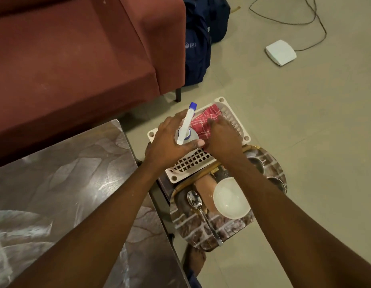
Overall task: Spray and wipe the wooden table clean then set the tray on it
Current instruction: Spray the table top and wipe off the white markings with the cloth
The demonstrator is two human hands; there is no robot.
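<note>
The dark glossy wooden table (pixel 62 183) fills the lower left. To its right, on the floor, lies a white plastic basket (pixel 232 113). In it stands a white spray bottle (pixel 185 125) with a blue nozzle tip, and my left hand (pixel 170 142) is wrapped around it. A red checked cloth (pixel 203 123) lies in the basket beside the bottle; my right hand (pixel 224 138) rests on it with fingers curled over its edge. Below the basket sits a round brick-patterned tray (pixel 192 225) with a white bowl (pixel 231 198), a spoon (pixel 198 206) and steel cups (pixel 277 183).
A maroon sofa (pixel 76 59) stands behind the table. A dark blue backpack (pixel 198 48) leans beside the sofa. On the tiled floor at the upper right lie a white box (pixel 281 52) and a black cable (pixel 305 21). My foot (pixel 196 260) shows below the tray.
</note>
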